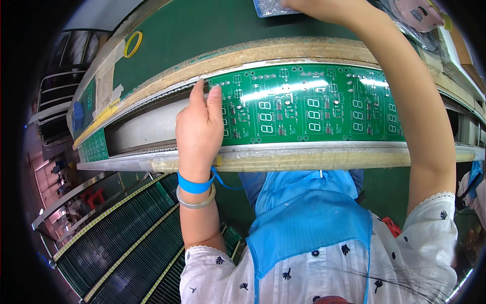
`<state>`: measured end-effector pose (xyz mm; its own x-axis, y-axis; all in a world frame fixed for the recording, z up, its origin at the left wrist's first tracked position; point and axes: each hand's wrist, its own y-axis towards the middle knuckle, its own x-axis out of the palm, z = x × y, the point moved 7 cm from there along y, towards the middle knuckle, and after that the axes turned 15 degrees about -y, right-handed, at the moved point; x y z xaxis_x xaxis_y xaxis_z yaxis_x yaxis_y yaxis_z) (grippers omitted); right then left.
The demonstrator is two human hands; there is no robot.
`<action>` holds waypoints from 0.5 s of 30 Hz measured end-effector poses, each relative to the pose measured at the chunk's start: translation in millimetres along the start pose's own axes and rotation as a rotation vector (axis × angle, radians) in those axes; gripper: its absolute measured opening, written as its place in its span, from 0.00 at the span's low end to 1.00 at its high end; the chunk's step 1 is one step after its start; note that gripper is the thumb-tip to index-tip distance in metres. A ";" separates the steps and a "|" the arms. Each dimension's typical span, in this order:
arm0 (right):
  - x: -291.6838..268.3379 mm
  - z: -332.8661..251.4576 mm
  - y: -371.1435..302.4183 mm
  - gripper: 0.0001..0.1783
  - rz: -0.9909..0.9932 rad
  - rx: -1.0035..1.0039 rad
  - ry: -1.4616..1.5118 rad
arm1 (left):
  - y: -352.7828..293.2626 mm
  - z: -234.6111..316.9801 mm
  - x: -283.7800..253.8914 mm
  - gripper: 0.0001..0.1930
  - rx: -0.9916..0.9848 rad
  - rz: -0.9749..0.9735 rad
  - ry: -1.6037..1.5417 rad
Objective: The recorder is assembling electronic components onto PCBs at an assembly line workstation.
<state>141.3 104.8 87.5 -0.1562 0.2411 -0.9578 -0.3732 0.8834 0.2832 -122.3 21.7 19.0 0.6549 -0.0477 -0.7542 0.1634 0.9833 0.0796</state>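
A long green circuit board panel [334, 109] with rows of white digit displays lies on the rail track in front of me. At its left end rests my left hand [199, 121], index finger and thumb stretched out and apart along the board's edge. The rest of that hand's fingers are hidden beneath it. My right arm crosses over the board's right part, and my right hand [309, 5] is at the top edge of view, over a blue tray [276, 13] of small clear parts. Its fingertips are cut off by the edge of view.
The track has a wooden far rail [253, 50] and a pale near rail [304, 161]. Another green board [94, 147] sits at the track's left end. A yellow tape roll [133, 44] lies on the green bench. Black slotted racks [121, 238] stand low at the left.
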 end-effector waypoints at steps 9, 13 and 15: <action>60.1 -19.8 42.7 0.08 -0.078 0.110 -0.274 | 14.4 1.3 4.7 0.25 0.084 -0.114 0.034; 54.6 -21.8 36.3 0.07 0.015 0.107 -0.185 | 43.7 25.8 -3.6 0.18 0.333 0.036 0.069; 40.7 -18.9 25.7 0.08 0.082 0.063 0.014 | 58.3 53.1 -11.0 0.13 0.500 0.106 -0.070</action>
<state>108.1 129.7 56.6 -0.1971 0.3087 -0.9305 -0.3006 0.8844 0.3570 -80.8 70.3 66.6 0.7316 0.0190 -0.6815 0.4157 0.7799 0.4680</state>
